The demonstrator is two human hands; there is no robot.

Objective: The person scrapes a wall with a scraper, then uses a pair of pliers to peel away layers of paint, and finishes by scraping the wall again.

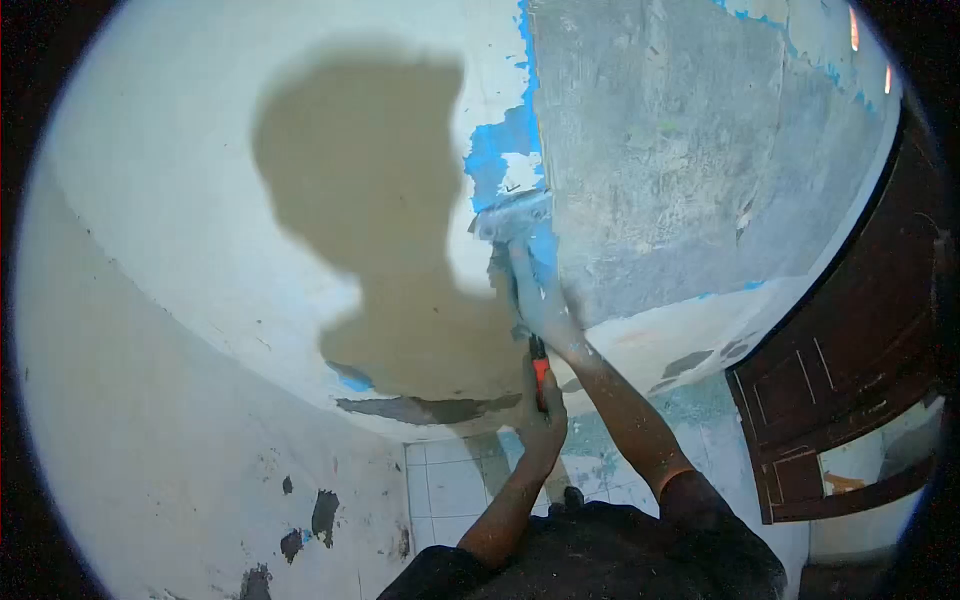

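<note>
My right hand (540,300) is raised against the wall, closed on a wide-bladed scraper (512,218) just below its blade. The blade lies at a strip of blue paint (490,160) between white paint (180,150) and bare grey plaster (650,150). Lower down, my left hand (543,420) is wrapped round a red and black handle (541,375). Whether that handle belongs to the scraper is hard to tell, since my right hand covers the part between.
A dark brown wooden cabinet (850,340) stands at the right. Pale floor tiles (445,485) show below the wall. The left wall (200,440) has grey bare patches near its bottom. A head-and-shoulders shadow falls on the white wall.
</note>
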